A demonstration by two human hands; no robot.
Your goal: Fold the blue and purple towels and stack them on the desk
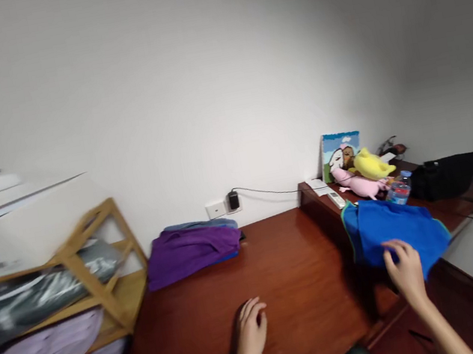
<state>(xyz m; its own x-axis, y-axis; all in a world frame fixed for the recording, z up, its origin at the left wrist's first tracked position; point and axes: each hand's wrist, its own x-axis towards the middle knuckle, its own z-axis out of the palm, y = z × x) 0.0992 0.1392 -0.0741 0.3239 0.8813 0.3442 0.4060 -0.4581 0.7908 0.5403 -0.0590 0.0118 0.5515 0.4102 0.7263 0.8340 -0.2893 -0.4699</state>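
We seem to be in a home: a reddish wooden desk (pixel 289 265), plush toys (pixel 369 166), a cartoon picture (pixel 338 142) and folded fabric (pixel 194 248) against a white wall (pixel 204 97).

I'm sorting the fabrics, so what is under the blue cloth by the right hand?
The blue cloth lies partly on the raised wooden ledge and hangs over its edge. Anything else beneath is covered and cannot be seen.

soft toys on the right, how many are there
2: the pink toy lies just beyond the blue cloth, and the yellow toy is behind the pink one, near the picture. Others could be hidden behind them.
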